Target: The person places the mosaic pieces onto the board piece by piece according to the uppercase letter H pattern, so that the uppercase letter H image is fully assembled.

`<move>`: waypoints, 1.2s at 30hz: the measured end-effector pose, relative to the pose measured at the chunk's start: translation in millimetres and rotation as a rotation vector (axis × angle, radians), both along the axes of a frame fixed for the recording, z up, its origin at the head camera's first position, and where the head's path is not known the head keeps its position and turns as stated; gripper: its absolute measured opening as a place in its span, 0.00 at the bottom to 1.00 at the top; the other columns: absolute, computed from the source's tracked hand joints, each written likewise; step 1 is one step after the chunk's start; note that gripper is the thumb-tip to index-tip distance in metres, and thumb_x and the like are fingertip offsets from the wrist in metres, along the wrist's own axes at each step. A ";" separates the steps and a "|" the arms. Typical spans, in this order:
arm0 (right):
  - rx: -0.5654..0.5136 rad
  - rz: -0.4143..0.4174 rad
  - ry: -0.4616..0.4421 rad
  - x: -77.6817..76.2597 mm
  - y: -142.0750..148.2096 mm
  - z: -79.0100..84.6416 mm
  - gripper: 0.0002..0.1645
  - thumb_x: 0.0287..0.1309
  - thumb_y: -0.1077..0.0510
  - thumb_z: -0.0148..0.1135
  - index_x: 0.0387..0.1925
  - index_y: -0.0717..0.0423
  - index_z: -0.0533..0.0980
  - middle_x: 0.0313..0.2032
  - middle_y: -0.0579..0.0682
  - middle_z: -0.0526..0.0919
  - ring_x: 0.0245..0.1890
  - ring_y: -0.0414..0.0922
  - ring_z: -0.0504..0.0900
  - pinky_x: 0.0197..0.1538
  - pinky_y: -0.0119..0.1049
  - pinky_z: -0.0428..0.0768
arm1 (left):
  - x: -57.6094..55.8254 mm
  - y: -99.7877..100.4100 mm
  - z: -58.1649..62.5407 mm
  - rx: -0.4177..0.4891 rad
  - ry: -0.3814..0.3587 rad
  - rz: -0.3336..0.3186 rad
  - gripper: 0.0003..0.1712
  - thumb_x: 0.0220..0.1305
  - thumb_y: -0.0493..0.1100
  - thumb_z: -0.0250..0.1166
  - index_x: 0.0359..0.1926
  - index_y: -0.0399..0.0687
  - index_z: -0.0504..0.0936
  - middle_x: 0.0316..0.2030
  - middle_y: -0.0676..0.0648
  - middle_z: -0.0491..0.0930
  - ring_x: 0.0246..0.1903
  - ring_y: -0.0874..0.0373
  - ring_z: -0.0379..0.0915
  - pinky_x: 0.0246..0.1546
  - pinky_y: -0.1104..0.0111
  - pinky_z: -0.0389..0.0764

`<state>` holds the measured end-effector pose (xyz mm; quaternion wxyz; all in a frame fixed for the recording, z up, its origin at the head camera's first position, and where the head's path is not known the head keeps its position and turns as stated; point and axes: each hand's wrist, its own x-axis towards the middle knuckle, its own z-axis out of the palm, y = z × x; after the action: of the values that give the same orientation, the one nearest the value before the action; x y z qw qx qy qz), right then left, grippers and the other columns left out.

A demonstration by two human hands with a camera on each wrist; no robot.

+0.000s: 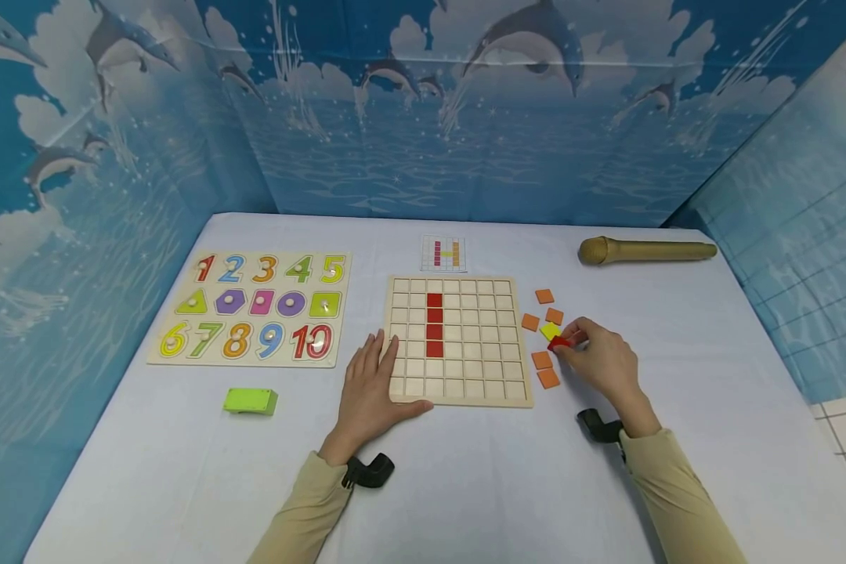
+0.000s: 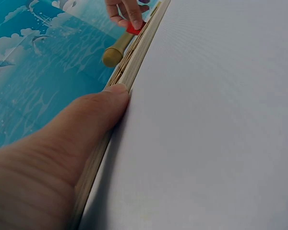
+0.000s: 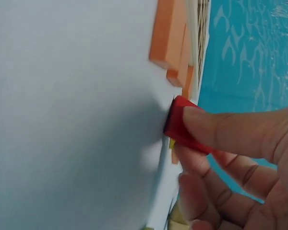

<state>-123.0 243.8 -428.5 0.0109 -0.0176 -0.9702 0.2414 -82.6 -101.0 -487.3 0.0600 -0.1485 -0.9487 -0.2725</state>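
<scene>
Left end of the white-covered bench (image 1: 479,486): number-and-shape board (image 1: 281,270), pieces seated; nearer the person, a green block (image 1: 250,400) by itself.

Next, left hand (image 1: 371,388): fingers straight, spread slightly apart, resting at the left side of the grid board (image 1: 458,390). Thumb stretched away from the fingers, against the board's near edge; nothing pinched in this grip.

Grid board: four red tiles (image 1: 434,332) fill consecutive cells in the third column from the left, with a bare cell above and bare cells below. Just beyond its far edge lies a small printed card (image 1: 444,254).

Right of the board: five loose orange tiles (image 1: 541,359) flank one yellow tile (image 1: 550,330).

Right hand (image 1: 599,360): grip clamped, thumb against fingers, on a single red tile (image 3: 180,132). Tile located beside the yellow one, off the board, tilted; cannot tell whether its lower edge touches the bench.

Handling estimate: tile light, stiff, not fragile; smooth painted faces may slip a little. Best hold: two opposite sides near the upper end, leaving the lower edge free. Grid board likely light enough to slide, so steady it by its edges.

Far right: gold microphone-shaped object (image 1: 648,251), lying flat.
</scene>
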 end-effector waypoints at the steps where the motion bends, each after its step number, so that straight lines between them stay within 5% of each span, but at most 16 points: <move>1: -0.010 0.009 0.015 0.1 -0.6 -0.5 0.15 0.51 0.56 0.70 0.35 0.59 0.75 0.29 0.56 0.79 0.23 0.49 0.72 0.22 0.36 0.67 | -0.1 0.0 -0.2 -0.001 0.000 0.000 0.65 0.40 0.69 0.71 0.72 0.39 0.55 0.71 0.36 0.48 0.70 0.44 0.38 0.66 0.51 0.43; 7: -0.139 0.087 0.107 -1.0 -12.0 -4.0 0.13 0.51 0.56 0.71 0.32 0.57 0.75 0.27 0.50 0.78 0.24 0.47 0.72 0.22 0.36 0.68 | -0.7 -0.3 -1.1 -0.009 -0.001 0.001 0.65 0.41 0.70 0.70 0.72 0.39 0.55 0.71 0.37 0.48 0.70 0.45 0.37 0.66 0.52 0.43; 14: -0.292 0.231 0.108 0.0 -48.5 -0.6 0.11 0.50 0.58 0.72 0.31 0.54 0.76 0.26 0.47 0.78 0.20 0.44 0.70 0.20 0.34 0.66 | -0.6 0.0 -0.9 -0.005 0.006 -0.003 0.65 0.40 0.69 0.71 0.72 0.39 0.55 0.71 0.37 0.48 0.70 0.44 0.38 0.66 0.51 0.43; 22: -0.308 0.381 0.095 -1.4 -92.6 -5.3 0.13 0.45 0.56 0.76 0.27 0.50 0.77 0.22 0.40 0.76 0.18 0.41 0.68 0.20 0.32 0.64 | 0.3 0.0 0.5 -0.006 0.001 -0.004 0.65 0.41 0.69 0.71 0.71 0.38 0.55 0.71 0.36 0.48 0.70 0.44 0.38 0.66 0.51 0.43; 30: -0.254 0.452 -0.010 -2.4 -123.7 -8.7 0.12 0.45 0.52 0.75 0.23 0.46 0.76 0.21 0.37 0.76 0.19 0.38 0.70 0.24 0.34 0.67 | 0.0 0.0 -0.7 -0.026 0.014 -0.004 0.65 0.41 0.70 0.70 0.72 0.39 0.55 0.71 0.37 0.48 0.70 0.44 0.38 0.67 0.52 0.43; 36: -0.210 0.468 -0.008 -4.6 -136.8 -8.8 0.12 0.47 0.53 0.75 0.24 0.46 0.76 0.21 0.36 0.76 0.20 0.36 0.71 0.25 0.34 0.68 | 0.7 0.1 0.0 -0.022 0.029 -0.010 0.65 0.41 0.70 0.70 0.71 0.38 0.56 0.71 0.36 0.49 0.70 0.44 0.39 0.66 0.51 0.45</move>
<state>-127.7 107.0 -437.3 -0.0510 0.2057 -0.9174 0.3368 -81.9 -100.9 -487.4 0.0707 -0.1575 -0.9500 -0.2602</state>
